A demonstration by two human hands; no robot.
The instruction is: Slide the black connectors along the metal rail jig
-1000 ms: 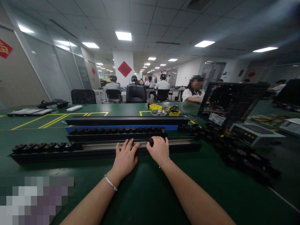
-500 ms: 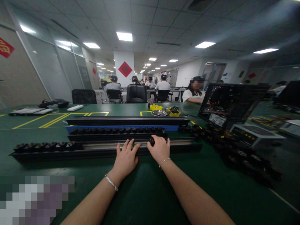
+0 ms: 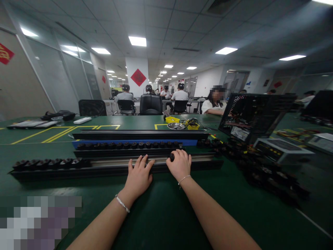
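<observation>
My left hand lies over the near edge of a long black rail, its fingers spread across the pale channel. Farther right, my right hand is closed around a small round black part just above the same rail. Several black round parts with metallic tops sit in a row at the rail's left end. Behind it, another black rail runs parallel, with a row of similar black parts along it. What is under my left palm is hidden.
Beyond lie a blue strip and a third black rail. Loose black parts are heaped at the right, near a grey box and an open computer case. A metal dish and yellow trays stand farther back.
My right hand has shifted slightly right and away from me with the small black part. The left hand stays spread on the rail, almost unmoved.
</observation>
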